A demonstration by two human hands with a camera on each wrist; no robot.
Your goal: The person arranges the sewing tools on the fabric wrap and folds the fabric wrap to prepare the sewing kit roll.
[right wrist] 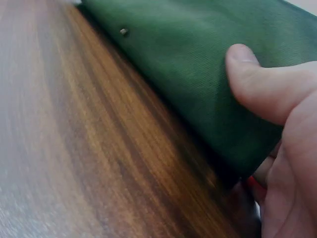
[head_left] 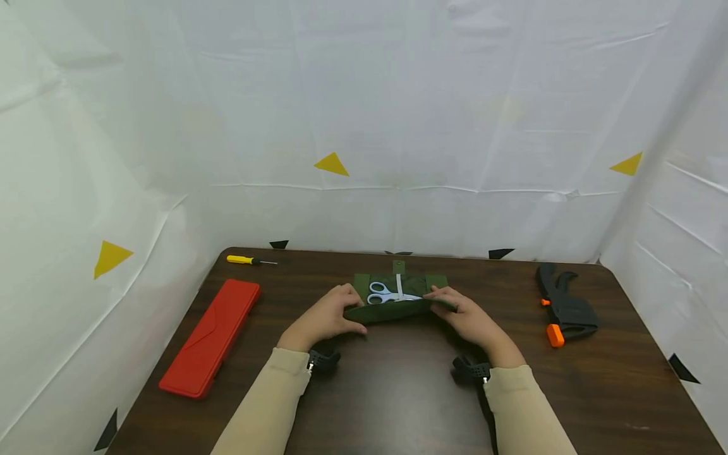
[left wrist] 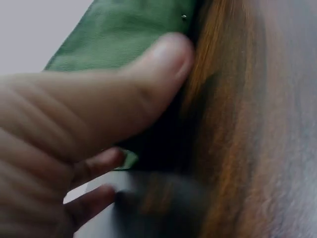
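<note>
A green fabric pouch [head_left: 392,310] lies toward the far side of the table, its near flap raised off the tabletop. Scissors with pale blue handles [head_left: 378,292] rest inside it under a white strap [head_left: 399,285]. My left hand [head_left: 328,315] pinches the flap's left end; in the left wrist view the thumb [left wrist: 148,74] lies over the green cloth [left wrist: 119,34]. At the right end, my right hand [head_left: 467,319] pinches the flap too, thumb [right wrist: 252,82] on its outer face beyond a small metal snap [right wrist: 124,31]. The flap partly hides the scissors' blades.
On the left lies a long red case [head_left: 212,338], with a yellow-handled screwdriver [head_left: 250,260] beyond it. A black clamp with orange parts [head_left: 569,309] lies at the right. White sheeting [head_left: 398,126] surrounds the dark wooden table [head_left: 398,392] at the back and sides.
</note>
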